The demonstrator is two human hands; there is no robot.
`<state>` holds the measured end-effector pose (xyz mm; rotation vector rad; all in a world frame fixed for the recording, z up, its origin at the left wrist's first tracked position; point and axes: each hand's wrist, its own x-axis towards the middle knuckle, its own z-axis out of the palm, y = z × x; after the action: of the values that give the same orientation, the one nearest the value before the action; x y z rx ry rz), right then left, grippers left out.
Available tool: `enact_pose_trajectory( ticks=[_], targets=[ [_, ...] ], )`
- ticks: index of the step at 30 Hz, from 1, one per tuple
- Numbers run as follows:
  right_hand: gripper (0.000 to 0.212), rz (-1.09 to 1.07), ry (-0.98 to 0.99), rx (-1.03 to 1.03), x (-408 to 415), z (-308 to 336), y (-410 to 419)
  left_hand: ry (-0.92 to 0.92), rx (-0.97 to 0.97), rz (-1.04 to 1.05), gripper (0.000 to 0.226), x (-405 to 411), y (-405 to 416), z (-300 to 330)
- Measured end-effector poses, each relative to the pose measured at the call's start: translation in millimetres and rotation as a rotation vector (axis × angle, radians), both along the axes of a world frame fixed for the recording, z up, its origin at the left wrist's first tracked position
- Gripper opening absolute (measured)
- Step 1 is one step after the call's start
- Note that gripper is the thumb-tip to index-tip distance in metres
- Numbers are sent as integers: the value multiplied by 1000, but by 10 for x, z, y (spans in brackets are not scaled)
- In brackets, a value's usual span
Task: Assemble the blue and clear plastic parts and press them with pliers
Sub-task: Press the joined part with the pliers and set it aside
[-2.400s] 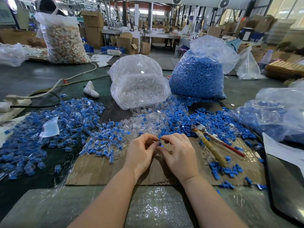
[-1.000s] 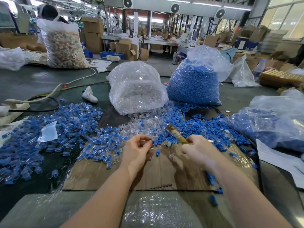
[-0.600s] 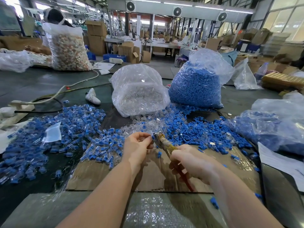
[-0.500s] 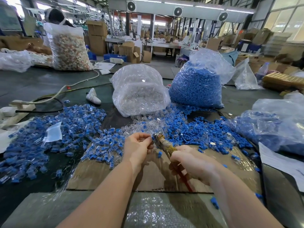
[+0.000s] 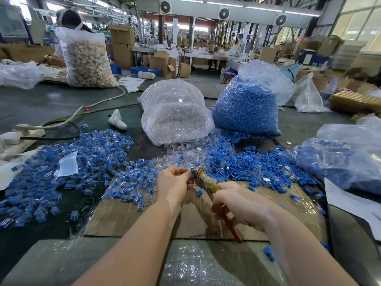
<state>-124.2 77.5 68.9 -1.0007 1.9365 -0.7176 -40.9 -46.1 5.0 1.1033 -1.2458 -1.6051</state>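
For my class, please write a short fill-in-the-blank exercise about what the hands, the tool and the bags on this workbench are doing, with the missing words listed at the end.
1. The right hand grips the handles of the ____, whose tip points at the left hand.
2. The bag of clear parts stands to the ____ of the bag of blue parts.
3. Under both hands lies a flat sheet of ____.
4. The bare pliers handle below the right hand is ____ in colour.

Missing words: pliers; left; cardboard; red

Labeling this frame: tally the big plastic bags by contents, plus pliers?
Bags of blue parts: 2, one upright, one slumped at right
Bag of clear parts: 1
Bag of pale mixed pieces: 1
Pliers: 1
Total: 5
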Motion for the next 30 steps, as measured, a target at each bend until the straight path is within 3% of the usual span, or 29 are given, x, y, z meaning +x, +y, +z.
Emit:
enact_pose_trajectory(
  ticks=[11, 15, 17, 20, 24, 30],
  targets=[
    [13, 110, 300, 2, 54, -68, -29, 14, 14, 23, 12, -3, 80, 33],
    [10, 26, 119, -96, 67, -95, -15, 33, 50, 51, 12, 9, 79, 27],
    [25, -44, 98, -142, 37, -138, -13, 22, 25, 49, 10, 36, 67, 37],
    [56, -148, 269, -150, -73, -249, -46, -217, -193, 97, 5, 145, 40, 54],
    [38, -264, 727, -3, -286, -311, -36, -715, -588, 252, 9, 359, -49, 81],
    [48, -344, 1001, 128, -581, -453, 29, -1090, -737, 321, 23, 623, -302, -11]
  ],
)
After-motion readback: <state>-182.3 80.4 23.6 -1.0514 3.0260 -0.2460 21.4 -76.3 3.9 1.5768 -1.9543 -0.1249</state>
